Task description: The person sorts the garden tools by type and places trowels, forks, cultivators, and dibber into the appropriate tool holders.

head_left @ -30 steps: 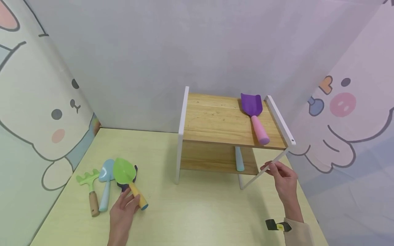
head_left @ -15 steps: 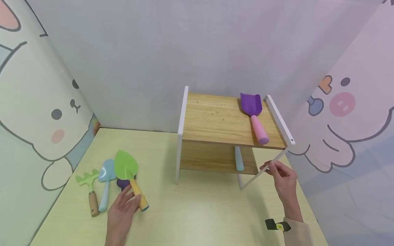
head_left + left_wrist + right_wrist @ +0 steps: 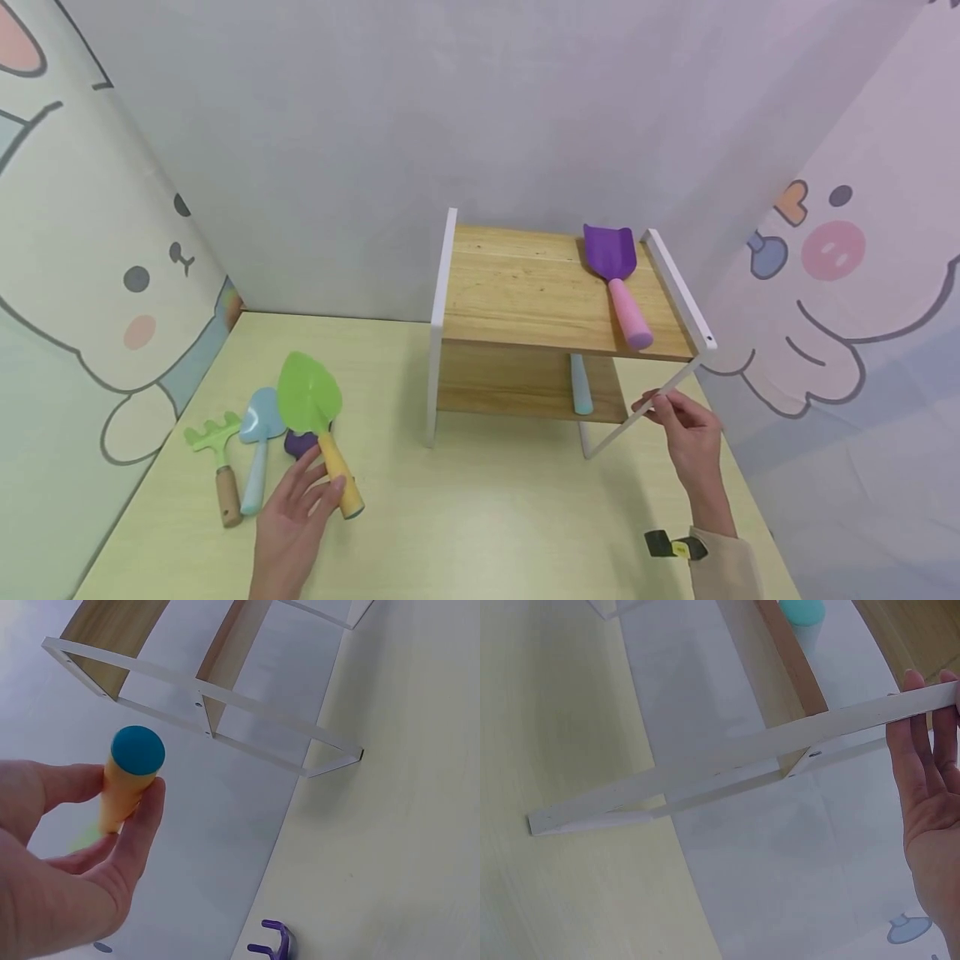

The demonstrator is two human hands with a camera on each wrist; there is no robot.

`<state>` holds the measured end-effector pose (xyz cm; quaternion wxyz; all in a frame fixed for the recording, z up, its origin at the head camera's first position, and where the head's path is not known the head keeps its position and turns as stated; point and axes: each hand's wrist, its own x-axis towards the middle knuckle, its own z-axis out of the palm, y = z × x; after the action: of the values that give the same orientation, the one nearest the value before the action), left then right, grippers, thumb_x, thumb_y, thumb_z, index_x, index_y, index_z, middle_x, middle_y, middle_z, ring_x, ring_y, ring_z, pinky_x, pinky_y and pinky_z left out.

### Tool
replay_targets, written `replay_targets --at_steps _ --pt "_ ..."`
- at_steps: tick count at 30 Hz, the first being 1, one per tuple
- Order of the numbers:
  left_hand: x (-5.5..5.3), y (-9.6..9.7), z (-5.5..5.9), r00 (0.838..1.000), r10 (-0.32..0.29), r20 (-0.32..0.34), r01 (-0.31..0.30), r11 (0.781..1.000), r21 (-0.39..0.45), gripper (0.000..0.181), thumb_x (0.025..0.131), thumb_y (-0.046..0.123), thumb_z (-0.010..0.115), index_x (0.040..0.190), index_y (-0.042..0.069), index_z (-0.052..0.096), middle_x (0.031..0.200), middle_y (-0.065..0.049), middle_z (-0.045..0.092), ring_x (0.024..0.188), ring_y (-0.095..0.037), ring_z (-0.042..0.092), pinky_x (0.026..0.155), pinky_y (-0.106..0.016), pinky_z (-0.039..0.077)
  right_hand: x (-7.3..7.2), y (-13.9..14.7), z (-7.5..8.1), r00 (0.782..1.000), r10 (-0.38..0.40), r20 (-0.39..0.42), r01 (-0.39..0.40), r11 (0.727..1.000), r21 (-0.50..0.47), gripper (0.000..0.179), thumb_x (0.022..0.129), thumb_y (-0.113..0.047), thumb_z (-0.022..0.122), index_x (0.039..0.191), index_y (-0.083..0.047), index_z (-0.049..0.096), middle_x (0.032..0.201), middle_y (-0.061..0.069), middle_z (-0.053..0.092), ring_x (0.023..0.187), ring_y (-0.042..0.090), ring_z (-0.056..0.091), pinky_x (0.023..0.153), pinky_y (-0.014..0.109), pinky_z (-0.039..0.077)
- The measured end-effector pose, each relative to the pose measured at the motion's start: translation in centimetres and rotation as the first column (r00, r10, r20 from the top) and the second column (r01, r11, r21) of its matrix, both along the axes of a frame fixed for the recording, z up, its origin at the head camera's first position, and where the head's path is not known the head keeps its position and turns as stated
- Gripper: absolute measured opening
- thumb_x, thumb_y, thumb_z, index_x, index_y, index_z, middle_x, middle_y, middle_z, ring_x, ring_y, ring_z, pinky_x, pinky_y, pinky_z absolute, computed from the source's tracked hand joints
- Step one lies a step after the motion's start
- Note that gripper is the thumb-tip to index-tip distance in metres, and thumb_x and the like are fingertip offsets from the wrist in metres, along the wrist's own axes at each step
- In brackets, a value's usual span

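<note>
My left hand (image 3: 292, 521) pinches the yellow handle of a green garden trowel (image 3: 309, 393) between thumb and fingers. In the left wrist view the handle's blue end (image 3: 139, 750) faces the camera, and the green blade behind is mostly hidden. Below the trowel lies a pronged purple tool (image 3: 300, 443), partly covered; its prongs (image 3: 277, 941) show in the left wrist view. My right hand (image 3: 693, 437) holds the white front leg (image 3: 735, 750) of a two-tier wooden shelf (image 3: 525, 287) between thumb and fingers. A purple shovel with a pink handle (image 3: 628, 312) rests on the top tier.
On the table (image 3: 480, 517), left of the trowel, lie a light blue trowel (image 3: 257, 467) and a green hand rake (image 3: 221, 467) with a brown handle. A light blue handle (image 3: 581, 387) sticks out from the lower tier. Cartoon-printed cloth walls (image 3: 337, 167) stand around the table.
My left hand has lifted the green trowel, raising its blade up and away from the purple tool, which shows more now. The right hand has kept its hold on the shelf leg.
</note>
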<state>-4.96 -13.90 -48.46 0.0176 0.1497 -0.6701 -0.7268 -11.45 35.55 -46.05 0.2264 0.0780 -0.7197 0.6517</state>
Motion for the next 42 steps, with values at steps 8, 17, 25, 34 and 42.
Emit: replay_targets --at_steps 8,17,25,34,42 --pt "0.3 0.3 1.2 0.999 -0.034 -0.038 0.033 0.999 -0.025 0.059 0.097 0.009 0.073 0.150 0.011 0.049 0.120 0.003 0.066 0.101 -0.008 0.067 0.083 -0.021 0.058 -0.1 0.2 -0.2 1.000 0.019 -0.009 -0.019 1.000 0.002 0.015 0.101 0.011 0.054 0.106 0.021 0.064 0.098 0.003 0.076 0.087 0.013 0.076 0.083 0.028 0.060" --pt "0.4 0.8 2.7 0.992 -0.068 -0.104 0.064 0.997 -0.041 0.060 0.094 0.000 0.073 0.149 0.008 0.050 0.121 -0.002 0.067 0.101 -0.011 0.067 0.082 -0.024 0.059 0.1 0.1 -0.1 1.000 0.004 -0.003 -0.004 1.000 0.006 0.014 0.102 0.010 0.054 0.104 0.021 0.063 0.098 0.012 0.074 0.088 0.013 0.075 0.083 0.028 0.060" --pt "0.5 1.3 3.9 0.973 -0.116 -0.201 0.104 0.992 -0.071 0.061 0.092 -0.008 0.071 0.148 0.005 0.051 0.123 -0.007 0.067 0.102 -0.015 0.068 0.082 -0.027 0.060 0.0 0.2 -0.2 1.000 0.019 -0.001 -0.019 1.000 0.014 0.015 0.102 0.010 0.053 0.105 0.020 0.064 0.099 0.001 0.075 0.089 0.012 0.075 0.084 0.027 0.060" --pt "0.6 2.2 5.0 0.924 -0.164 -0.346 0.122 0.983 -0.139 0.061 0.088 -0.016 0.071 0.144 0.001 0.054 0.122 -0.007 0.068 0.102 -0.014 0.069 0.078 -0.027 0.061 -0.1 0.3 -0.3 1.000 0.015 0.002 -0.015 1.000 0.013 0.015 0.102 0.009 0.054 0.104 0.020 0.063 0.098 0.002 0.076 0.089 0.012 0.075 0.084 0.027 0.060" --pt "0.9 3.0 4.9 0.821 -0.258 -0.508 0.192 0.965 -0.179 0.064 0.083 -0.026 0.067 0.142 -0.006 0.053 0.126 -0.006 0.067 0.106 -0.012 0.069 0.079 -0.027 0.061 -0.1 0.2 -0.3 1.000 0.006 0.006 -0.006 1.000 0.028 0.015 0.102 0.009 0.053 0.105 0.021 0.063 0.098 0.000 0.075 0.089 0.012 0.075 0.084 0.027 0.060"
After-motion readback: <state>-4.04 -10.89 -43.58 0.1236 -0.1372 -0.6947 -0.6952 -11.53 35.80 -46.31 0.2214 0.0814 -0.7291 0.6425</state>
